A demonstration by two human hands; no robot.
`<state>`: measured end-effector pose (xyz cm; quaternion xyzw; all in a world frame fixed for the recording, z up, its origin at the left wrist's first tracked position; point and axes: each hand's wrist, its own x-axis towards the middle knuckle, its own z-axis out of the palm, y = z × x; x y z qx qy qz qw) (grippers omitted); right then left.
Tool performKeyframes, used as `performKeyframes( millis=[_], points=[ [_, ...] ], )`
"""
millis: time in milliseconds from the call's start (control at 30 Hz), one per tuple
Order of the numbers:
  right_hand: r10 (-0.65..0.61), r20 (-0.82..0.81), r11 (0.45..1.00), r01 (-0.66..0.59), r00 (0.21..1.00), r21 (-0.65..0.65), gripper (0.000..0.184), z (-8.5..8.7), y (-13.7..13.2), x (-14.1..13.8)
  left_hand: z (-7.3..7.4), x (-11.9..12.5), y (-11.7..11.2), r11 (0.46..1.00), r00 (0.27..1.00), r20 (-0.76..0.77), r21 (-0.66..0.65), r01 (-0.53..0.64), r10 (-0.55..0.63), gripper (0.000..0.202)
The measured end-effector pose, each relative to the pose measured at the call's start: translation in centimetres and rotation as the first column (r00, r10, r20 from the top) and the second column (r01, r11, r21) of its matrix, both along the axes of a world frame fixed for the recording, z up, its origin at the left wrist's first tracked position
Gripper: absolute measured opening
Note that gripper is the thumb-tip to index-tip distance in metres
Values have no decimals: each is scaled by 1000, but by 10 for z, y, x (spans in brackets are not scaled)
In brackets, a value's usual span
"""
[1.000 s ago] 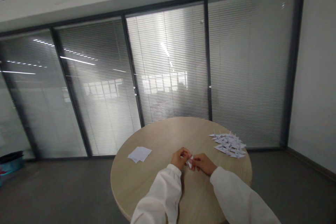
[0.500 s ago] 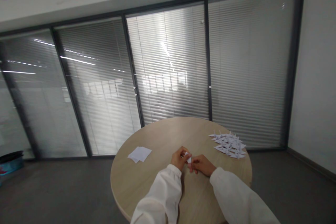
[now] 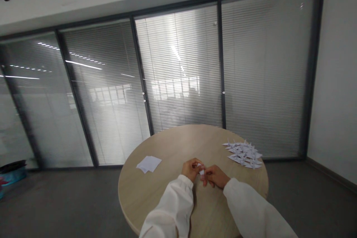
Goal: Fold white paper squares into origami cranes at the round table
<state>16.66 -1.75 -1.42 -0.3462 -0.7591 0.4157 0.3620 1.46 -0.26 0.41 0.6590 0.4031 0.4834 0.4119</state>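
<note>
Over the middle of the round wooden table (image 3: 167, 200), a small folded piece of white paper (image 3: 201, 172) is held between my two hands. My left hand (image 3: 192, 169) is closed on its left side, thumb and fingers pinching it. From the right, my right hand (image 3: 217, 176) pinches the paper's other edge with curled fingers. Most of the paper is covered by the fingers, so its exact shape is hidden. To the left lies a short stack of white paper sheets (image 3: 149, 164). Several folded white paper cranes (image 3: 244, 154) sit in a cluster at the right edge.
Behind the table stands a glass partition (image 3: 181, 67) with blinds and dark frames. A white wall (image 3: 334, 81) rises at the right. A blue bin with a black rim (image 3: 13, 173) is on the grey floor at the far left.
The fingers of both hands have shifted slightly around the folded paper, and less of it shows now. The sheets and the cranes lie as before.
</note>
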Motion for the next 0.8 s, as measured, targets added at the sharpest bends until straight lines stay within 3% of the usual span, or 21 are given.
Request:
performKeyframes(
  millis=[233,567,700,800],
  points=[
    [-29,-55,1000,30,998,9,35,3,-2,1,8,-2,-1,991,986,164,-120,50,-30,45],
    [27,-139,997,-37,990,-64,36,8,-4,0,15,0,-5,984,978,200,-173,-32,67,39],
    [-16,-148,999,8,989,-53,37,7,0,2,14,0,-6,983,975,223,-182,29,13,46],
    [-54,-175,997,45,983,-55,38,4,4,4,10,0,-6,983,977,212,-167,72,-36,39]
  ],
)
